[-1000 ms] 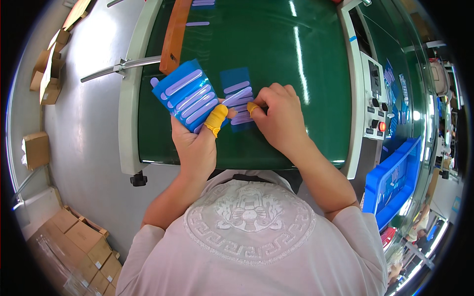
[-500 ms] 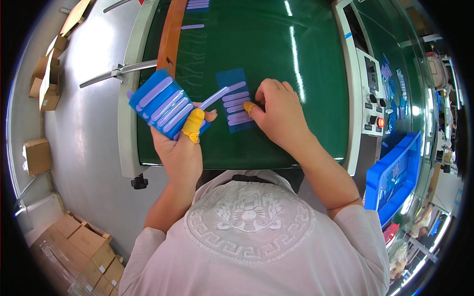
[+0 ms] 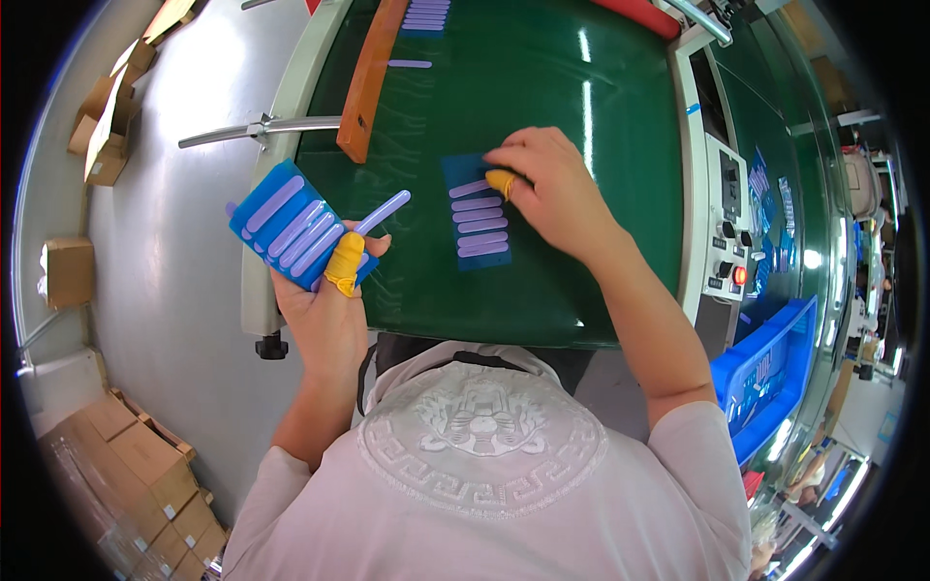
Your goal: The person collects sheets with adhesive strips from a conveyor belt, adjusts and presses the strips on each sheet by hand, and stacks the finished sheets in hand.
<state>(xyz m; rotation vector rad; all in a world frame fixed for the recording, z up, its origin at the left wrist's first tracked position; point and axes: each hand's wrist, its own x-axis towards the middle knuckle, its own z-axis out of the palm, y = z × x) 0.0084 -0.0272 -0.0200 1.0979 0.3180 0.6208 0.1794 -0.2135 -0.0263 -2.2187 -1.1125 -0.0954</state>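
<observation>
From the head view, the left hand (image 3: pixel 320 305) grips a blue film bundle (image 3: pixel 281 232) at the near left of the belt, thumb laid across its lower corner. It is held aslant, with its lilac-striped face upward, probably so the strips stay unpressed. A loose strip (image 3: pixel 386 208) juts to the far right from beside that thumb; its near end is hidden, though it looks pinched there, apart from the bundle's own rows.

The right hand (image 3: pixel 550 189) is drawn in narrow, thumb and forefinger at the far right corner of a flat blue sheet (image 3: pixel 463 170) lying mid-belt. I can't tell whether they pinch anything; perhaps they steady the edge or the slanting farthest strip. The nearer strips lie roughly level in rows.

Both thumbs wear crinkled yellow rubber covers, likely for grip on slick film. The film is thin and glossy, the strips slim, smooth and round-ended. Beneath is a shiny green belt (image 3: pixel 552 290), streaked with reflected light. At the far left, a straight orange bar (image 3: pixel 376 77) on a round metal rod (image 3: pixel 310 124) runs lengthwise, perhaps as a guide; beside it lie a lone strip (image 3: pixel 410 64) and another striped sheet (image 3: pixel 424 32).
</observation>
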